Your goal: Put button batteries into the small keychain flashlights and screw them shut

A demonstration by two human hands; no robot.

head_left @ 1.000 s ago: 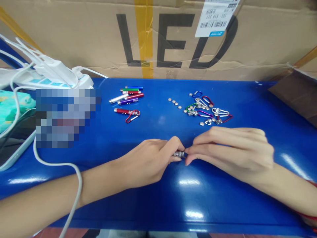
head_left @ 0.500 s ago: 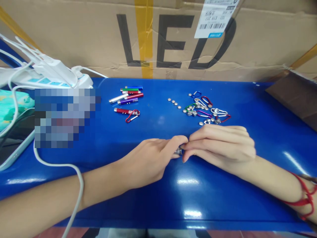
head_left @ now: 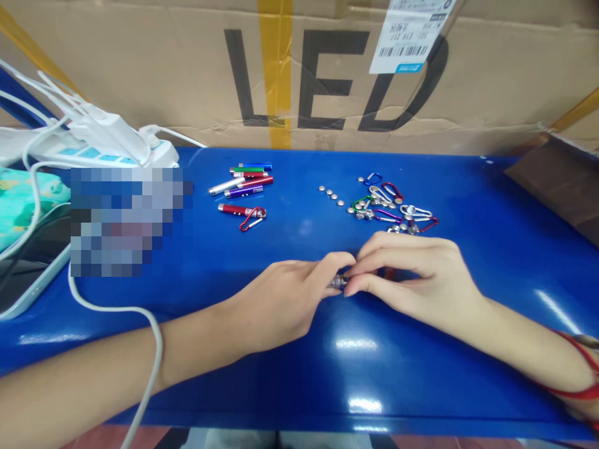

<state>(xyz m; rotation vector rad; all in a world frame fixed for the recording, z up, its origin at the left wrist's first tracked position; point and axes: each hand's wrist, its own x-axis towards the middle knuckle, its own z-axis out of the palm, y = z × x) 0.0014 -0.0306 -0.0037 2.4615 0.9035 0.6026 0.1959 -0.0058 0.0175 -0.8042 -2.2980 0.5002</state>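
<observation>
My left hand [head_left: 290, 299] is closed around a small penlight [head_left: 337, 281], of which only a short silvery end shows past the thumb; the rest is hidden in the fingers. At that end my right hand [head_left: 416, 274] is closed in a pinch, thumb below and fingers above. Whatever its fingertips cover cannot be made out, though a bit of reddish colour shows behind them. Just beyond the right hand lie several coloured carabiners [head_left: 386, 216] mixed with small round silver pieces. Four-sided glare marks the blue table [head_left: 299, 374] below both hands.
Several coloured penlights [head_left: 250, 182] lie in a pile at the back, with a red penlight [head_left: 234, 210] and red carabiner [head_left: 253, 219] in front. A row of silver discs [head_left: 331, 195] lies between groups. A white cable [head_left: 154, 349] crosses my left forearm. A cardboard box [head_left: 187, 93] stands behind.
My right hand has turned at the wrist, its fingers opening up from one another while the tips stay at the penlight's end. It now covers a silver disc. My left hand keeps its hold.
</observation>
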